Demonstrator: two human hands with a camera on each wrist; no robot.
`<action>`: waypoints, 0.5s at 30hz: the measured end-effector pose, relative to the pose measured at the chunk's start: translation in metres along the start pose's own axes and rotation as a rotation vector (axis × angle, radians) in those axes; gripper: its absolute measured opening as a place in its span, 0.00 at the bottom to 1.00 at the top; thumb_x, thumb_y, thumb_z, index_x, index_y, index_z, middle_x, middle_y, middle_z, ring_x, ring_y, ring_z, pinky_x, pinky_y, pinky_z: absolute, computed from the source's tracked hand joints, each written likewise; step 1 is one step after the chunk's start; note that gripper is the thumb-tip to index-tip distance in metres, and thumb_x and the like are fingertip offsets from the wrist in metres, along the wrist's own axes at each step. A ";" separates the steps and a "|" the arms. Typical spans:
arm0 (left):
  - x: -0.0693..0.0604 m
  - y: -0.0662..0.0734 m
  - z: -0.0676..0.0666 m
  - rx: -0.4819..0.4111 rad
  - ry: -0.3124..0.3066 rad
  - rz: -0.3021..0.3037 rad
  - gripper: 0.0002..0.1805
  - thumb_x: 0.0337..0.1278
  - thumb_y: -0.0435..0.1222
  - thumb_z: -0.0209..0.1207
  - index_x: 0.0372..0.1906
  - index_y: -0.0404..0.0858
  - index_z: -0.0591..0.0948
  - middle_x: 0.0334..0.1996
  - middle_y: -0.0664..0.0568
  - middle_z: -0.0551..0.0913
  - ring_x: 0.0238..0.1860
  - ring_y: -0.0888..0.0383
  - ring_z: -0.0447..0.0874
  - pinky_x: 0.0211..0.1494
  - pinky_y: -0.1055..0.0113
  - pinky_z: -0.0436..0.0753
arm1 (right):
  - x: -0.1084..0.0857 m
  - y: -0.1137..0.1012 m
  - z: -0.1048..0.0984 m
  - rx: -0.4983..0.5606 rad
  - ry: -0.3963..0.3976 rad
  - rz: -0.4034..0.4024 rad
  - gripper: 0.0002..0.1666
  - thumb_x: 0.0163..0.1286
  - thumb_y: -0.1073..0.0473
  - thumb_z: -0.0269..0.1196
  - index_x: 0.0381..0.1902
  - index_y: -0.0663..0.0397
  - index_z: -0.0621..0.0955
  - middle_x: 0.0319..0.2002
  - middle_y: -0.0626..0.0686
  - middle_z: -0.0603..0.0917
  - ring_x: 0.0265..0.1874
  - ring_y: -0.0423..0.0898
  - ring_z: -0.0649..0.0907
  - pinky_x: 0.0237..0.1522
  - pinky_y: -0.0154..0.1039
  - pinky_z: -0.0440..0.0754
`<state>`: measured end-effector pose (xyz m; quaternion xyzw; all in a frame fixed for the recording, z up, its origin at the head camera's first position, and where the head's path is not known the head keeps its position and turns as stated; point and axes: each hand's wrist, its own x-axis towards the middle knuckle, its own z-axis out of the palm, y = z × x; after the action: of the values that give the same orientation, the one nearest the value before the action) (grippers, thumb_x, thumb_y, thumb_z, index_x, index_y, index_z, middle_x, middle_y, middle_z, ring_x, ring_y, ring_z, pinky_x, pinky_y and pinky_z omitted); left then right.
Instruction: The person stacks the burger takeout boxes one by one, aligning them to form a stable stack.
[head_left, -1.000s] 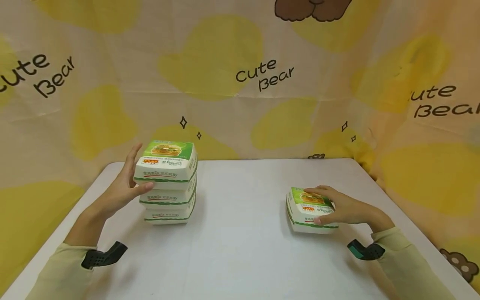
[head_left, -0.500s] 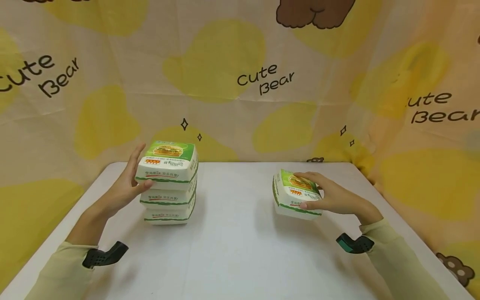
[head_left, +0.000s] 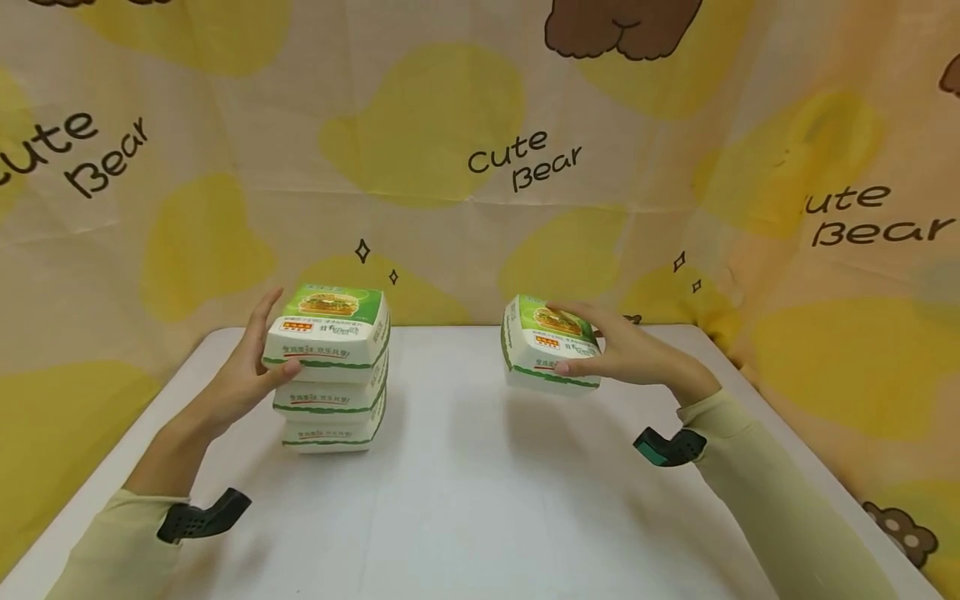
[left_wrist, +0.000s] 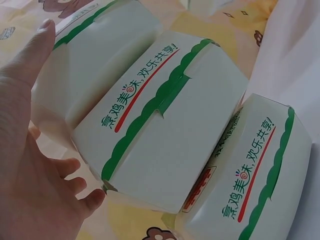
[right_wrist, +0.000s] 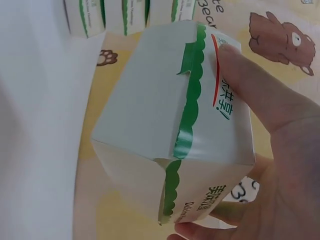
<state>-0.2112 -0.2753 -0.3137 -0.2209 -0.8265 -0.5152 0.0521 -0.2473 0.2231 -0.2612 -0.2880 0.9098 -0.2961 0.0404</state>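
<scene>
Three white-and-green burger boxes stand in a stack at the left of the table: a top box (head_left: 326, 354), a middle box (head_left: 322, 398) and a bottom box (head_left: 326, 435). My left hand (head_left: 236, 379) holds the top box at its left side, thumb on the front face and fingers toward the back. In the left wrist view that thumb lies against the top box (left_wrist: 107, 60). A fourth, matching burger box (head_left: 551, 342) hangs slightly tilted above the table, right of the stack. My right hand (head_left: 637, 354) grips it from the right, thumb on its front (right_wrist: 220, 115).
The white table (head_left: 450, 508) ends at a patterned cloth backdrop (head_left: 420, 125) behind and at both sides. A dark wrist device sits on each forearm, the left one (head_left: 202, 515) and the right one (head_left: 670, 447). Bare tabletop lies between the stack and the lifted box.
My right hand has raised its burger box off the table and carried it left, toward the stack. The left hand and the stack have stayed in place, apart from a slight view shift.
</scene>
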 end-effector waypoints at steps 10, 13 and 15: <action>0.000 0.001 0.000 -0.004 -0.004 0.007 0.51 0.70 0.45 0.57 0.80 0.63 0.33 0.72 0.36 0.57 0.51 0.67 0.81 0.47 0.68 0.83 | 0.033 -0.042 -0.004 0.014 0.065 0.016 0.54 0.60 0.38 0.72 0.79 0.31 0.59 0.75 0.50 0.63 0.65 0.52 0.70 0.66 0.60 0.72; -0.001 0.001 0.000 -0.004 -0.007 0.001 0.51 0.71 0.46 0.57 0.80 0.63 0.32 0.75 0.36 0.53 0.51 0.68 0.80 0.47 0.69 0.82 | 0.039 -0.052 -0.003 0.008 0.076 0.005 0.54 0.60 0.39 0.72 0.79 0.32 0.59 0.75 0.51 0.63 0.65 0.53 0.70 0.66 0.59 0.72; -0.001 0.001 0.000 -0.003 -0.009 -0.002 0.51 0.71 0.46 0.57 0.80 0.63 0.32 0.77 0.35 0.50 0.51 0.68 0.80 0.47 0.69 0.82 | 0.043 -0.058 -0.001 0.001 0.077 -0.011 0.54 0.60 0.40 0.72 0.79 0.33 0.59 0.75 0.51 0.64 0.66 0.53 0.70 0.66 0.59 0.71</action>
<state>-0.2095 -0.2752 -0.3130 -0.2224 -0.8261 -0.5155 0.0477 -0.2544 0.1621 -0.2233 -0.2816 0.9088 -0.3077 0.0038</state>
